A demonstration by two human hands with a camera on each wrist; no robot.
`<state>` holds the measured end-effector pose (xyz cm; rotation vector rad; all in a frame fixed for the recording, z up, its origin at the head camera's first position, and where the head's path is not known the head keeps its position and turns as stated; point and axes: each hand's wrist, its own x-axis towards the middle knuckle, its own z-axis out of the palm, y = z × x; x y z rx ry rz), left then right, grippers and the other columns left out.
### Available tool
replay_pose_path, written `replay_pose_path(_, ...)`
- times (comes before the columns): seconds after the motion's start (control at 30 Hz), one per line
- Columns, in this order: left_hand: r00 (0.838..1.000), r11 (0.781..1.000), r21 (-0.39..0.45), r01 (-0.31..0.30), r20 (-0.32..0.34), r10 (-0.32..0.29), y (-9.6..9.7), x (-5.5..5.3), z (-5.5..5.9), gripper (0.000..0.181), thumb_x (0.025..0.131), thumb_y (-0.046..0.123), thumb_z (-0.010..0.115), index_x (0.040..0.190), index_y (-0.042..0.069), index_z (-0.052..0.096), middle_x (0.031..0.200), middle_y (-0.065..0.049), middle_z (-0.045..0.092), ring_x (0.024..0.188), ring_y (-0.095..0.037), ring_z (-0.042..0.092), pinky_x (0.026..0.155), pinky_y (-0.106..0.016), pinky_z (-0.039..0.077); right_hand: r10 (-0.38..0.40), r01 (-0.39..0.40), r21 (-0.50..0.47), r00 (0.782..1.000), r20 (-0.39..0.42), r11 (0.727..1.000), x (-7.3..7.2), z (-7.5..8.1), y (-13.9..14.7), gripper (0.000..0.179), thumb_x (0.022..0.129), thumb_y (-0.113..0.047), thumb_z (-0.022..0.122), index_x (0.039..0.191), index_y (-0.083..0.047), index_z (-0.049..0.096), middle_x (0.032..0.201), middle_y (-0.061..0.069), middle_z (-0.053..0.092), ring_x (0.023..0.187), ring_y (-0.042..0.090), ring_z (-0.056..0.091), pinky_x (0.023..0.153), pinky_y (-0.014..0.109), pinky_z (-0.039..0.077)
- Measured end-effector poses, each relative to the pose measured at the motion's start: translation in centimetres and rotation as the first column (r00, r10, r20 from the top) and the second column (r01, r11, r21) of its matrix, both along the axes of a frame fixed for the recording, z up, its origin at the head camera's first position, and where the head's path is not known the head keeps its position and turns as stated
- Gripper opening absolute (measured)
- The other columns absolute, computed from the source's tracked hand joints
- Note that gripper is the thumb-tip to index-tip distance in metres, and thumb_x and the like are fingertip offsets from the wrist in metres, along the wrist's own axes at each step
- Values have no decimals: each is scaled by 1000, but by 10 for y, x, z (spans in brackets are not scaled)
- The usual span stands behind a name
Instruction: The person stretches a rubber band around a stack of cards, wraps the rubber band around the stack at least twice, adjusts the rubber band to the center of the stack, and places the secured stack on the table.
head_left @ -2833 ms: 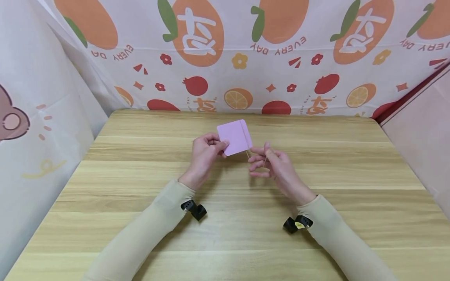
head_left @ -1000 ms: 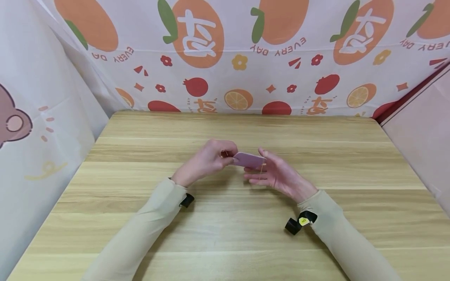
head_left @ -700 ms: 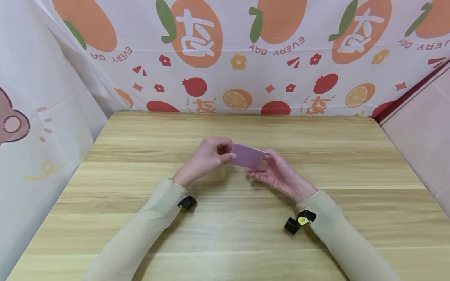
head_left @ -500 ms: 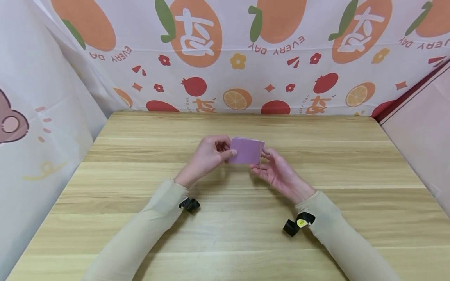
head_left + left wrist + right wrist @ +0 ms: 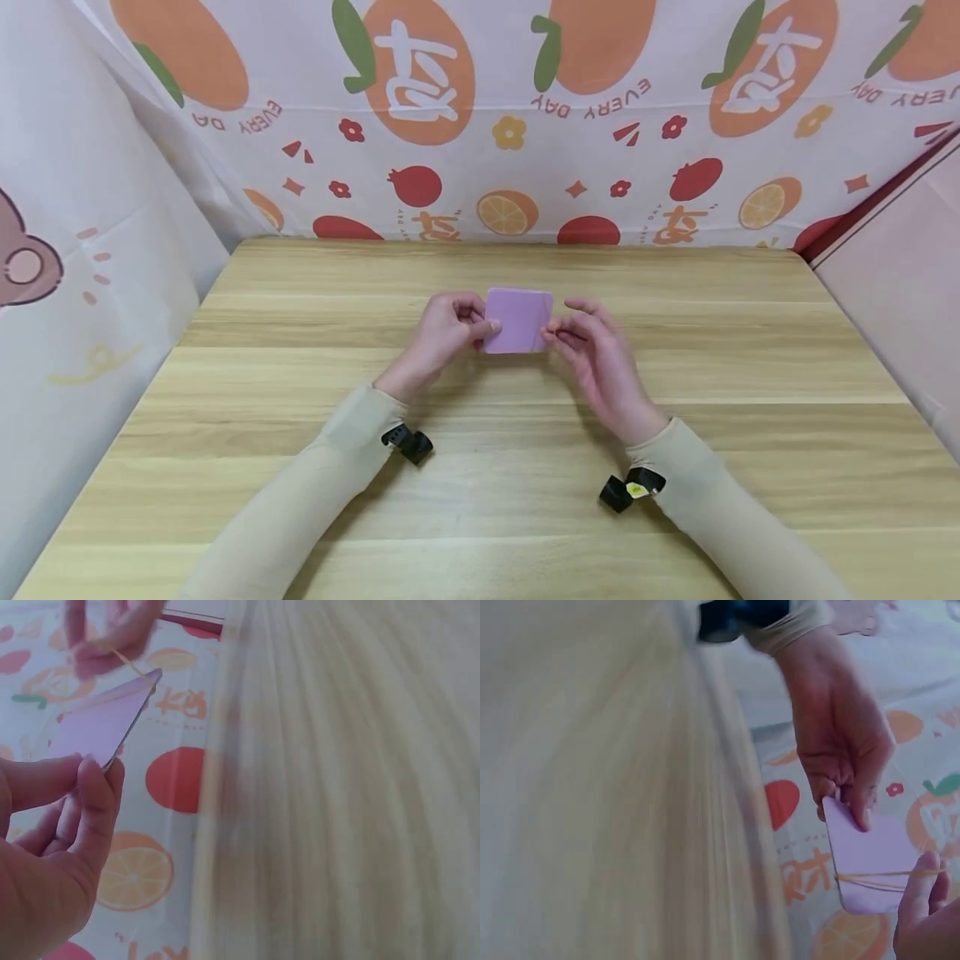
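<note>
Above the table my left hand (image 5: 441, 340) pinches the left edge of a square pink card (image 5: 516, 320) with rounded corners, thumb on its face. A thin yellow rubber band (image 5: 881, 874) runs round the card near its right end. My right hand (image 5: 606, 367) is at that end, its thumb and a finger pinching the band. In the right wrist view, two strands stretch from the card's edge to these fingertips. The left wrist view shows the band (image 5: 133, 663) pulled off the card's corner toward the blurred right hand. Whether the card is one sheet or several cannot be told.
The wood-grain table (image 5: 480, 500) extends around both hands. Behind its far edge hangs a white fruit-print curtain (image 5: 465, 183), with another white cloth (image 5: 112, 208) at the left. A black wrist camera (image 5: 408, 443) sits on the left wrist, another (image 5: 632, 490) on the right.
The card has tilted up from nearly edge-on until its face shows. My right hand has gone from spread fingers with the band looped on them to pinching the band at the card's right edge.
</note>
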<state>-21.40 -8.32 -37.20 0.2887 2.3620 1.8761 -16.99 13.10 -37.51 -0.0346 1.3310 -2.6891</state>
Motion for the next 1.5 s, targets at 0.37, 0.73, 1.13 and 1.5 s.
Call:
replay_pose_path(0.37, 992, 989, 146, -17, 124, -1, -12, -8, -10, 13, 83, -7, 70, 81, -3, 57, 65, -5, 58, 54, -14, 56, 56, -27, 51, -85, 150, 159, 931, -354, 976, 4, 11, -1, 22, 99, 2, 47, 119, -4, 55, 94, 15, 64, 83, 26, 63, 89, 39, 53)
replay_pose_path(0.73, 984, 981, 175, 85, 137, -110, -15, -7, -8, 10, 84, -5, 71, 84, -3, 61, 68, -7, 62, 52, -16, 58, 60, -27, 52, -113, 295, 325, 871, -478, 899, -7, 8, 10, 17, 96, 2, 58, 112, 3, 63, 100, 16, 65, 93, 28, 62, 86, 34, 53)
replay_pose_path(1.13, 946, 950, 137, 281, 129, -299, -12, -3, -7, 10, 84, -1, 74, 88, -5, 66, 76, -16, 67, 60, -25, 65, 70, -55, 56, 9, 367, 671, 874, -487, 644, 2, 27, 11, 20, 95, -3, 62, 112, 5, 67, 110, 18, 65, 100, 22, 58, 84, 27, 50)
replay_pose_path(1.5, 929, 932, 197, 303, 156, -335, -7, 0, -7, 12, 87, 0, 72, 96, -8, 69, 80, -15, 70, 61, -22, 66, 65, -50, 57, 33, 272, 681, 917, -398, 680, -22, -6, 28, 21, 93, -15, 69, 107, 1, 71, 112, 11, 67, 106, 18, 58, 87, 27, 50)
